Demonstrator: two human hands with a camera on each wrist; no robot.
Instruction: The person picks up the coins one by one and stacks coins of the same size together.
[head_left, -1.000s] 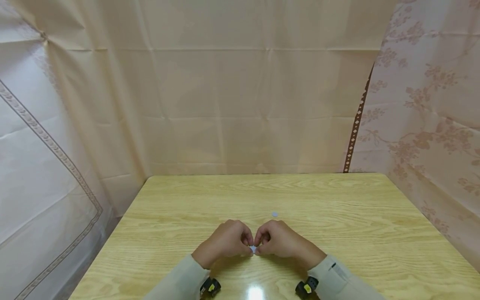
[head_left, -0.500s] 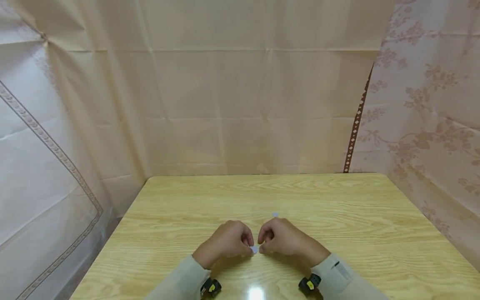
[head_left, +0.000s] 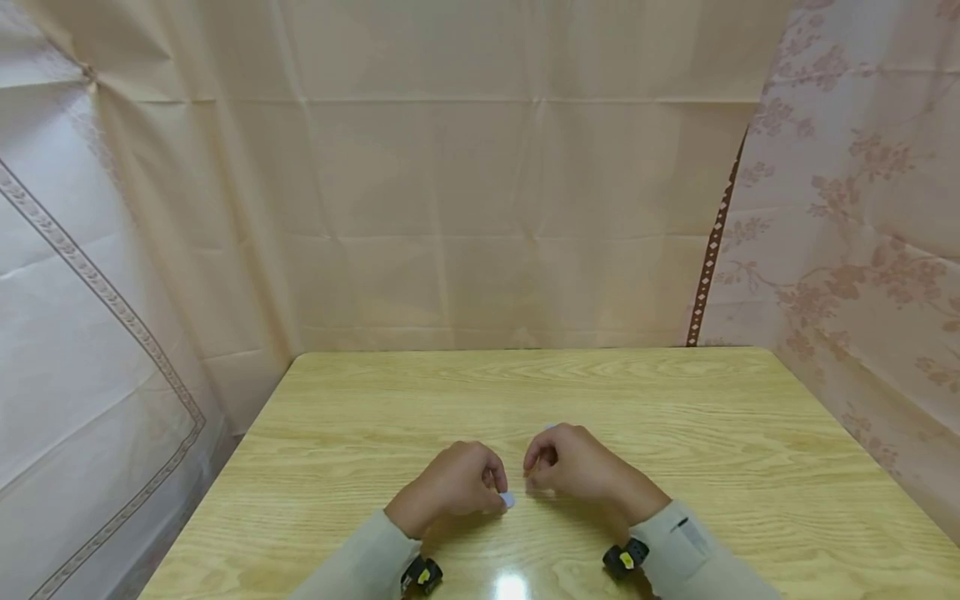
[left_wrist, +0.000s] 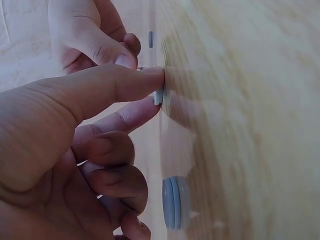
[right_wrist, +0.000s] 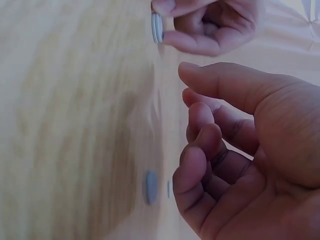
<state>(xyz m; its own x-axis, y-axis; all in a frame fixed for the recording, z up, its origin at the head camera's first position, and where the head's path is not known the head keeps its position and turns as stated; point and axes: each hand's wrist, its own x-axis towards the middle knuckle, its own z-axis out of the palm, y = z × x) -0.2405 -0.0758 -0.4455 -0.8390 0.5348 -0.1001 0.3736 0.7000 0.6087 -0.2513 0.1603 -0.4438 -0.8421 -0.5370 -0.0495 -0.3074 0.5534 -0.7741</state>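
Observation:
My left hand (head_left: 459, 479) pinches a small round grey-white disc (head_left: 507, 499) between thumb and index finger, close to the tabletop. In the right wrist view this piece (right_wrist: 157, 27) has a line round its edge, like two thin layers stacked. My right hand (head_left: 577, 465) is just to the right, apart from the disc, its fingers loosely bent and nothing between them. Beyond the right knuckles a second pale disc (head_left: 551, 426) peeks out, mostly hidden. Low in the left wrist view, another disc (left_wrist: 171, 202) lies on the table beside the left hand's curled fingers.
The wood-grain table (head_left: 360, 400) reaches back to a beige hanging cloth (head_left: 480, 208). Patterned sheets hang on both sides. Black devices (head_left: 626, 558) are strapped at both wrists. A bright light reflection (head_left: 512, 586) shows on the near tabletop.
My right hand has let go of the disc and drawn away to the right and slightly forward, now covering most of the far disc. My left hand stays in place, holding its disc.

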